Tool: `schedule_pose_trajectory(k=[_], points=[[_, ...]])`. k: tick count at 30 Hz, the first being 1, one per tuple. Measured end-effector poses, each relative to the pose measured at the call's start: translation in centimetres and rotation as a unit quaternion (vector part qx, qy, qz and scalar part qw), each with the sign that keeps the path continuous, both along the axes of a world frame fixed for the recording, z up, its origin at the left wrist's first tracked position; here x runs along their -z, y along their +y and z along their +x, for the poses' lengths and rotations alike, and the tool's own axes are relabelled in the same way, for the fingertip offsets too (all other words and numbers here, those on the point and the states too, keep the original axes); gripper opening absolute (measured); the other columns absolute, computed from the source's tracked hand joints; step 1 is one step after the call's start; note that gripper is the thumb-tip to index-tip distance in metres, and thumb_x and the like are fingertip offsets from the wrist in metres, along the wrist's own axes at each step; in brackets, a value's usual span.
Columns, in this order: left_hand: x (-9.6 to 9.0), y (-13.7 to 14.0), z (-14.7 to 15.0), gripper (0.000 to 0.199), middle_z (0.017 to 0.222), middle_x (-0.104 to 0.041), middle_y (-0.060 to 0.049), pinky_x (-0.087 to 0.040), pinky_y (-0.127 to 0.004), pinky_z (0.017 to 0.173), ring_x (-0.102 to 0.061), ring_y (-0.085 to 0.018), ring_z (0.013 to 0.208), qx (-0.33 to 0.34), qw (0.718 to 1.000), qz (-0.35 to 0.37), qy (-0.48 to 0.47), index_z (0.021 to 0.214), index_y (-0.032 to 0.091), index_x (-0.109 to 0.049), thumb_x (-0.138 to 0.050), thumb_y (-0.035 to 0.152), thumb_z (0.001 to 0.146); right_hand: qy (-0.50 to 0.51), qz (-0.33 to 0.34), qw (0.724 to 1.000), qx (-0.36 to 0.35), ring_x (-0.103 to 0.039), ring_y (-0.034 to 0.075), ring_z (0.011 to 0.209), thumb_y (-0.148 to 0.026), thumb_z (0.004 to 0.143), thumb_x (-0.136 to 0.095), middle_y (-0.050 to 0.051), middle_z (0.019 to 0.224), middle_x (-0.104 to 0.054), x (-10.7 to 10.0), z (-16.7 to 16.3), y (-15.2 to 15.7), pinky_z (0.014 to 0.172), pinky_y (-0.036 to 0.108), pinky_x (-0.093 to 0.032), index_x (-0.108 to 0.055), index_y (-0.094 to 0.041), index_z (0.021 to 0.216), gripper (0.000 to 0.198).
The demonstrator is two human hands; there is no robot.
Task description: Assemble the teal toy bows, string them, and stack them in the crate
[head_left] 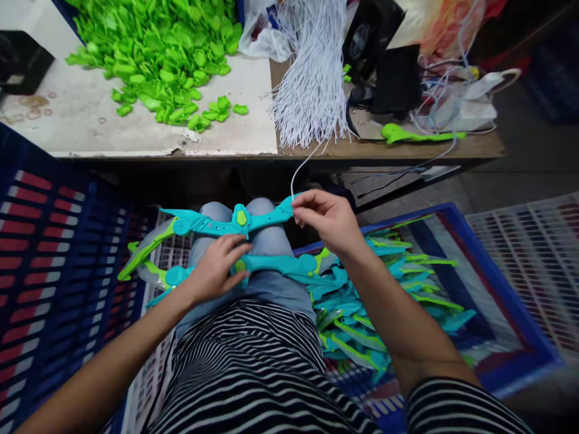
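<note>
Two turquoise plastic toy bows lie across my lap. The upper toy bow (pixel 266 220) has a green piece at its middle and a green and clear limb on the left. The lower toy bow (pixel 280 264) runs alongside it, closer to my body. My left hand (pixel 217 268) rests at the lower bow's middle, fingers and thumb apart and not closed round it. At the upper bow's right tip, my right hand (pixel 323 217) pinches a white cord (pixel 296 175) between thumb and fingers. That cord trails up towards the bench. The pinched end is hidden by my fingertips.
On the bench (pixel 235 135) lie a heap of green plastic pieces (pixel 172 60), a bundle of white cords (pixel 312 84), a black device (pixel 398 78) and tangled wires. A blue crate (pixel 534 349) full of toy bows stands right; a blue-walled crate (pixel 49 241) rises left.
</note>
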State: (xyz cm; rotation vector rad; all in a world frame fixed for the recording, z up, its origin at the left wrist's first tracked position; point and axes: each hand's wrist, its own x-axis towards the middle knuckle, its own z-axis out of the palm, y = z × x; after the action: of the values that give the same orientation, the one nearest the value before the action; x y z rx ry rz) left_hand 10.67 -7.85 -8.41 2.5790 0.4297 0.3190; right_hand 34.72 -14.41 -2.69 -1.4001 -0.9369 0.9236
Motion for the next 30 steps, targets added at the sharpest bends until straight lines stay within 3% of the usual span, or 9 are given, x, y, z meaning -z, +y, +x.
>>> schedule_pose_trajectory(k=[2,5,11,16,21,23,26,28,30], points=[[1.5,-1.1,-2.1,0.061,0.138,-0.043,-0.02,-0.039,-0.05,0.1,-0.041,-0.035,0.127,0.019,0.997,0.025,0.074,0.131,0.015,-0.047,-0.067,0.031,0.076,0.03,0.028,0.998,0.038,-0.05,0.007,0.052,-0.021,0.066,-0.064,-0.004,0.059,-0.056,-0.4,0.7,1.3,0.052,0.022,-0.042,-0.062,-0.016,0.073,0.009],[3.2,-2.1,-2.9,0.051,0.134,-0.05,-0.019,-0.041,-0.05,0.097,-0.047,-0.034,0.122,-0.01,0.992,0.027,0.126,0.127,0.016,-0.051,-0.063,0.022,0.077,0.051,0.052,0.996,0.053,-0.05,0.007,0.051,-0.021,0.065,-0.064,-0.005,0.056,-0.055,-1.5,1.3,3.1,0.051,0.021,-0.041,-0.064,-0.015,0.073,0.01],[2.2,-0.5,-1.0,0.03,0.073,-0.069,-0.004,-0.049,-0.028,0.061,-0.064,-0.019,0.064,-0.096,0.956,-0.207,0.186,0.11,0.018,-0.059,-0.042,0.034,0.091,0.072,0.052,0.996,-0.01,-0.05,0.006,0.052,-0.021,0.065,-0.066,-0.005,0.058,-0.058,-3.1,-0.2,3.1,0.051,0.02,-0.042,-0.066,-0.015,0.076,0.013],[0.2,0.9,2.4,0.06,0.107,-0.065,-0.01,-0.052,-0.029,0.068,-0.064,-0.019,0.085,-0.185,0.961,-0.183,-0.097,0.137,0.02,-0.038,-0.057,0.033,0.082,0.122,-0.016,0.983,-0.139,-0.054,0.007,0.058,-0.021,0.069,-0.064,-0.002,0.067,-0.062,-1.8,-4.5,-0.3,0.055,0.02,-0.045,-0.067,-0.015,0.075,0.009],[-3.4,1.5,7.2,0.024,0.091,-0.068,-0.006,-0.051,-0.026,0.07,-0.063,-0.016,0.083,-0.024,0.957,-0.101,-0.271,0.109,0.023,-0.064,-0.054,0.023,0.087,0.112,-0.034,0.975,-0.191,-0.054,0.008,0.06,-0.021,0.075,-0.059,-0.001,0.068,-0.06,-1.2,-6.8,-3.4,0.056,0.02,-0.044,-0.068,-0.016,0.08,0.012],[-4.9,1.4,7.7,0.017,0.084,-0.069,-0.006,-0.051,-0.026,0.069,-0.064,-0.015,0.078,0.011,0.956,-0.08,-0.283,0.096,0.02,-0.068,-0.053,0.02,0.088,0.072,-0.009,0.979,-0.189,-0.056,0.009,0.063,-0.024,0.079,-0.058,0.0,0.072,-0.062,-1.7,-6.2,-4.1,0.059,0.022,-0.048,-0.068,-0.016,0.087,0.014],[-6.9,0.9,6.7,0.019,0.077,-0.069,-0.004,-0.05,-0.022,0.064,-0.064,-0.013,0.07,-0.006,0.959,-0.119,-0.259,0.091,0.018,-0.068,-0.049,0.018,0.089,-0.108,0.086,0.988,-0.068,-0.061,0.016,0.088,-0.026,0.085,-0.052,0.005,0.096,-0.066,-2.4,-4.2,-4.0,0.081,0.034,-0.051,-0.062,-0.02,0.11,0.028],[-8.4,0.7,5.5,0.02,0.076,-0.069,-0.003,-0.049,-0.022,0.061,-0.063,-0.012,0.066,-0.028,0.958,-0.168,-0.232,0.088,0.018,-0.068,-0.048,0.017,0.09,-0.27,0.137,0.953,0.018,-0.054,0.022,0.112,-0.024,0.086,-0.048,0.009,0.116,-0.062,-2.2,-2.3,-2.9,0.098,0.045,-0.041,-0.055,-0.022,0.122,0.036],[-10.0,0.7,4.4,0.02,0.075,-0.068,-0.003,-0.05,-0.023,0.062,-0.064,-0.013,0.067,-0.035,0.951,-0.218,-0.215,0.085,0.019,-0.069,-0.049,0.018,0.09,-0.386,0.162,0.908,0.013,-0.045,0.025,0.123,-0.023,0.087,-0.048,0.009,0.12,-0.061,-1.4,-0.6,-1.4,0.105,0.053,-0.031,-0.057,-0.022,0.119,0.034]])
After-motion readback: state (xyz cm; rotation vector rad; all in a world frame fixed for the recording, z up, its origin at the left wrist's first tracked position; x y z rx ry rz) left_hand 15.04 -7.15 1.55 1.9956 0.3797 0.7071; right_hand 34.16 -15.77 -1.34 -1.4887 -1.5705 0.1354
